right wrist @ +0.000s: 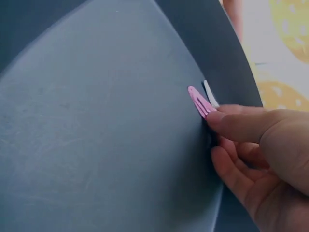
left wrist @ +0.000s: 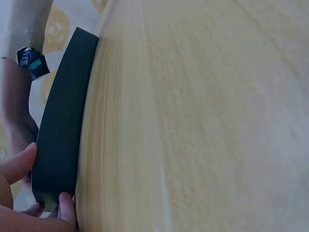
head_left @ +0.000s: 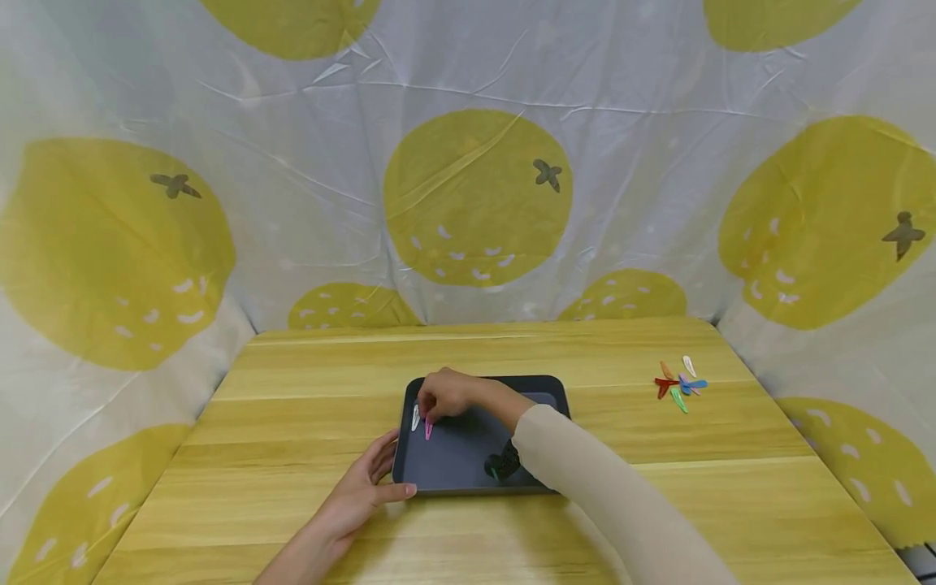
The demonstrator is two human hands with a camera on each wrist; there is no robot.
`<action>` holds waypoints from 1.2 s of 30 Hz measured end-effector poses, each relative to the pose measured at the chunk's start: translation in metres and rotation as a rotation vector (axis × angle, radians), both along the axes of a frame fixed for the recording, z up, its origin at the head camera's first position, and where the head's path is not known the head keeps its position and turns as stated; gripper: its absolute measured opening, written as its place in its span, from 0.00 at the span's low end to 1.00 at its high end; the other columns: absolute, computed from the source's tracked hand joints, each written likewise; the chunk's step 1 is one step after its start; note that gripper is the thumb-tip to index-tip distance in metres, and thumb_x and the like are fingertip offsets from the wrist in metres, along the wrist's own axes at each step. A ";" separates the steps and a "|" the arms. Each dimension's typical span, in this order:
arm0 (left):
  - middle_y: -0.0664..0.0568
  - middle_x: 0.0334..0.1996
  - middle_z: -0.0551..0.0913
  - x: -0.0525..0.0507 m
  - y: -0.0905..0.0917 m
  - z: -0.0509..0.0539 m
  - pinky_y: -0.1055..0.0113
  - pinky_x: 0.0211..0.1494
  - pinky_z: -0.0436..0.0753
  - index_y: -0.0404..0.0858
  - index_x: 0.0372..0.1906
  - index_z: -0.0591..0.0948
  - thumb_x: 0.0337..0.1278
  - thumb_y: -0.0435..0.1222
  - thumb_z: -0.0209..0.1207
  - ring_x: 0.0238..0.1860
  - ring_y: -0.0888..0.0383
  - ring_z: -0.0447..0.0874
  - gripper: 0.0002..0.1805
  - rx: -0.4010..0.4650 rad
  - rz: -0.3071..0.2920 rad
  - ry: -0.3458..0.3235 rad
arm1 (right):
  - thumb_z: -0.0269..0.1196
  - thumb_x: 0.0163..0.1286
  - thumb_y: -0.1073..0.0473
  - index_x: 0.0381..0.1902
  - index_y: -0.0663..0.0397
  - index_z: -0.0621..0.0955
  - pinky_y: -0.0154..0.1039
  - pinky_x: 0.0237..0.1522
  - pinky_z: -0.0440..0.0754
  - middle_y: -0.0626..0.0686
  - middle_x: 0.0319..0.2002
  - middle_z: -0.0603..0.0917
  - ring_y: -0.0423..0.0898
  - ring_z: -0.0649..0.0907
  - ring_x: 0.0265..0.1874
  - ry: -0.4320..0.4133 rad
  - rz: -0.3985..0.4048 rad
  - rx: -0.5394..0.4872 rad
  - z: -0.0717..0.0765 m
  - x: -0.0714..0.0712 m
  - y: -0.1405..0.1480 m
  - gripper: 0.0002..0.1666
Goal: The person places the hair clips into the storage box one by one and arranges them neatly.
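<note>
A dark grey rectangular tray (head_left: 453, 471) lies on the wooden table. Over its left part, my right hand (head_left: 448, 393) pinches a pink snap hair clip (head_left: 428, 429) between thumb and fingers; the right wrist view shows the pink clip (right wrist: 199, 100) with its narrow end pointing away from the hand (right wrist: 260, 154). Just left of it, a white hair clip (head_left: 415, 417) lies in the tray along the left side. My left hand (head_left: 363, 479) holds the tray's near left corner, thumb on the front edge; in the left wrist view fingers touch the tray's outer wall (left wrist: 63, 116).
On the right of the table lies a loose cluster of hair clips, among them a red clip (head_left: 664, 385), a green clip (head_left: 679, 400), a blue clip (head_left: 691, 385) and a white clip (head_left: 689, 366). A lemon-patterned curtain (head_left: 475, 195) hangs behind the table (head_left: 307, 382) and at its sides.
</note>
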State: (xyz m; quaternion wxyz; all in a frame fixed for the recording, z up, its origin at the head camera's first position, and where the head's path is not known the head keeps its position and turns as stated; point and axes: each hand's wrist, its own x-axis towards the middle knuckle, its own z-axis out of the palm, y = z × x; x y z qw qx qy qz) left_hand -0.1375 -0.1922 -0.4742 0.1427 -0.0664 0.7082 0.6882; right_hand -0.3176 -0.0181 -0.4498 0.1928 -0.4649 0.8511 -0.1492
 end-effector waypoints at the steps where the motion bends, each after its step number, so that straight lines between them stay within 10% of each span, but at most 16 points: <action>1: 0.36 0.76 0.63 0.000 0.000 0.000 0.37 0.76 0.58 0.38 0.80 0.61 0.50 0.24 0.73 0.76 0.37 0.58 0.52 -0.003 0.002 0.004 | 0.72 0.69 0.62 0.37 0.50 0.90 0.28 0.35 0.77 0.39 0.29 0.83 0.35 0.78 0.30 0.015 -0.008 -0.002 -0.001 0.001 0.000 0.01; 16: 0.34 0.76 0.62 0.000 0.001 -0.001 0.36 0.75 0.59 0.37 0.80 0.60 0.49 0.23 0.74 0.76 0.35 0.58 0.53 -0.012 0.018 0.014 | 0.74 0.66 0.59 0.36 0.49 0.87 0.30 0.34 0.78 0.40 0.29 0.81 0.37 0.79 0.30 0.167 -0.104 -0.060 -0.009 0.008 0.000 0.04; 36: 0.35 0.76 0.62 0.001 0.000 -0.002 0.37 0.75 0.59 0.37 0.81 0.58 0.52 0.25 0.73 0.75 0.36 0.57 0.53 -0.002 -0.004 0.013 | 0.72 0.69 0.63 0.45 0.53 0.87 0.30 0.42 0.81 0.46 0.38 0.86 0.38 0.82 0.37 0.139 -0.079 -0.086 -0.008 0.011 0.011 0.08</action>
